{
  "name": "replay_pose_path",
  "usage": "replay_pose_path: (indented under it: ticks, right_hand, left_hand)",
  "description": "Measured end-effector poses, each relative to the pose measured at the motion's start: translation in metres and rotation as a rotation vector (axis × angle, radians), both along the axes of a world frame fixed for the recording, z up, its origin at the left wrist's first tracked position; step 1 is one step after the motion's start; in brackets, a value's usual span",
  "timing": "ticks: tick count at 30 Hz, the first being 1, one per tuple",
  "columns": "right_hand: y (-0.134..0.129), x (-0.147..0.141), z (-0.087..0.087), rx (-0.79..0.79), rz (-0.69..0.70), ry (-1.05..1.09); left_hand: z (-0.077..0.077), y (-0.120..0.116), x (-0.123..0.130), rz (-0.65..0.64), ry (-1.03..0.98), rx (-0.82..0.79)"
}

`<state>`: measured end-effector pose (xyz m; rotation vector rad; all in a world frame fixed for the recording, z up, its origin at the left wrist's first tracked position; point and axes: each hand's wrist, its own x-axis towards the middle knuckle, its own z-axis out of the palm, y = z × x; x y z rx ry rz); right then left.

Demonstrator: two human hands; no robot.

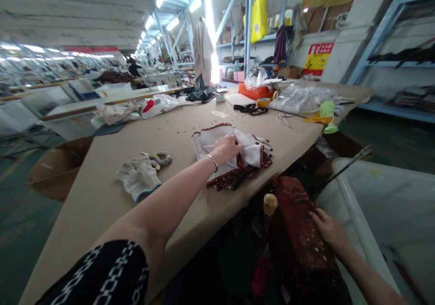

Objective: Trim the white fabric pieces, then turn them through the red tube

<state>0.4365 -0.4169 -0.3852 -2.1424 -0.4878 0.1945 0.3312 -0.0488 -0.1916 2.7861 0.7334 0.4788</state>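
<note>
My left hand (226, 150), with a bracelet at the wrist, reaches across the table. Its fingers are closed on the top of a pile of pale grey cloth pieces (210, 136) with dark red patterned edges. What lies under the fingertips is partly hidden. Below the table edge at the right, my right hand (328, 230) grips the side of a dark red patterned fabric piece (299, 223). That fabric hangs down in front of me, and its lower part is in shadow. A pair of pale work gloves (139, 176) lies left of the pile, beside grey-handled thread snips (161, 159).
A white plastic bin (384, 196) stands close on my right. Clear plastic bags (301, 99), an orange box (256, 91) and black straps (250, 109) lie at the table's far side. A cardboard box (57, 171) stands beyond the left edge.
</note>
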Motion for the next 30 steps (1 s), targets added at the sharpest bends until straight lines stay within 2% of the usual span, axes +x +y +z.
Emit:
replay_pose_path:
  ticks: [2, 4, 6, 8, 10, 13, 18, 23, 27, 30]
  right_hand:
    - [-0.007, -0.011, -0.033, -0.057, 0.016, 0.021]
    - [-0.009, -0.019, -0.050, -0.079, 0.036, 0.037]
    - [-0.007, -0.022, -0.053, -0.086, 0.068, 0.038]
    - [-0.002, -0.023, -0.047, -0.078, 0.105, 0.026]
    - [0.004, -0.025, -0.033, -0.049, 0.138, 0.003]
    - [0.014, -0.038, -0.003, 0.018, 0.168, -0.030]
    - [0.029, -0.079, 0.057, 0.238, 0.252, -0.122]
    - [0.053, -0.117, 0.114, 0.427, 0.480, -0.394]
    - [0.089, -0.132, 0.146, 0.384, 0.708, -0.516]
    - [0.125, -0.136, 0.161, 0.268, 0.770, -0.568]
  left_hand:
    - [0.000, -0.001, 0.007, 0.008, 0.049, 0.007]
    - [0.001, -0.001, 0.011, 0.012, 0.074, 0.001]
    - [0.002, 0.001, 0.010, 0.013, 0.084, -0.011]
    - [0.004, 0.002, 0.006, 0.017, 0.060, -0.017]
    - [0.007, 0.003, -0.002, 0.025, 0.018, -0.020]
    - [0.014, 0.001, -0.022, 0.042, -0.037, -0.039]
    - [0.025, -0.002, -0.070, 0.023, -0.263, -0.228]
    - [0.016, 0.001, -0.108, -0.034, -0.371, -0.420]
    - [0.001, 0.008, -0.123, -0.094, -0.405, -0.517]
    - [-0.005, 0.011, -0.133, -0.133, -0.399, -0.505]
